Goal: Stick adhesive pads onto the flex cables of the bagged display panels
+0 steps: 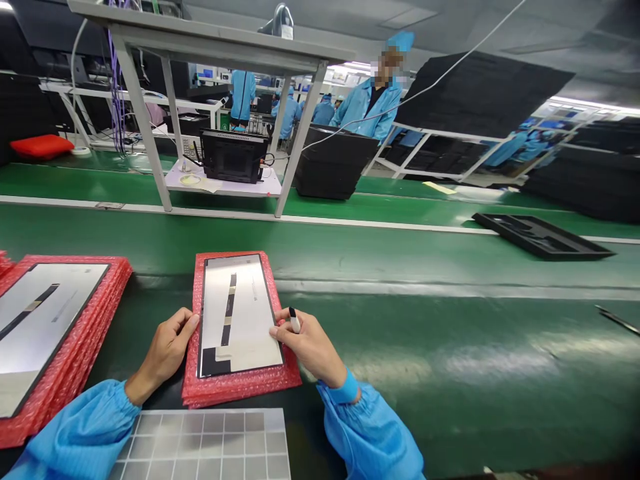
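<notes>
A flat display panel (255,313) with a silvery back and a dark strip down its middle lies on a stack of red bubble-wrap sheets (245,393). At the stack's left edge, my left hand (167,343) has its fingers curled, with thumb and fingertips closed on the bubble wrap's rim. My right hand (310,343) grips a white pen-like tool (295,321) with a black end. The thumb and fingertips of that hand touch the panel's right edge. Just in front lies a sheet of grey squares (210,443), partly under my left sleeve.
Another panel (65,313) rests on a taller red bubble-wrap stack (95,347) at left. Across the green bench stand a metal frame shelf (225,50) and a black monitor-like device (235,157). A black tray (545,237) and tweezers (617,320) lie right. A co-worker (373,103) stands beyond.
</notes>
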`<act>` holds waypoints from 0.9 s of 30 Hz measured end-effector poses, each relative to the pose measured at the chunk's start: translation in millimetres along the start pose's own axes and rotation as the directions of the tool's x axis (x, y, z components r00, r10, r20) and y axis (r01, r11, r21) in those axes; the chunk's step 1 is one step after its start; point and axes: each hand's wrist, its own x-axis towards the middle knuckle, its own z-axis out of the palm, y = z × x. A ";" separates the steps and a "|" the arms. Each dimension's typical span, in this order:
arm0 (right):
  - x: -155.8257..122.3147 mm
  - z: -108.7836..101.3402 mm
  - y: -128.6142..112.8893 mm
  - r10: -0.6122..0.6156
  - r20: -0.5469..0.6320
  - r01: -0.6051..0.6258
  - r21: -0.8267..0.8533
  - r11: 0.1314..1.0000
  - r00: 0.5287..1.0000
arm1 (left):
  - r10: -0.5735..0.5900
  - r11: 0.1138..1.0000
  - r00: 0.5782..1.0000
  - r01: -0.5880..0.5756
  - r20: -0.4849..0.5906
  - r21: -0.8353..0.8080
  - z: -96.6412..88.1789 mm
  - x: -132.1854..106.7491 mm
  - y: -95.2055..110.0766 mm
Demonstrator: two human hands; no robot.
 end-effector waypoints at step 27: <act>28.6 -9.2 41.2 -0.353 -0.494 0.186 -0.355 0.916 0.795 | -0.112 0.987 0.979 0.130 0.168 -0.098 -4.9 12.4 26.3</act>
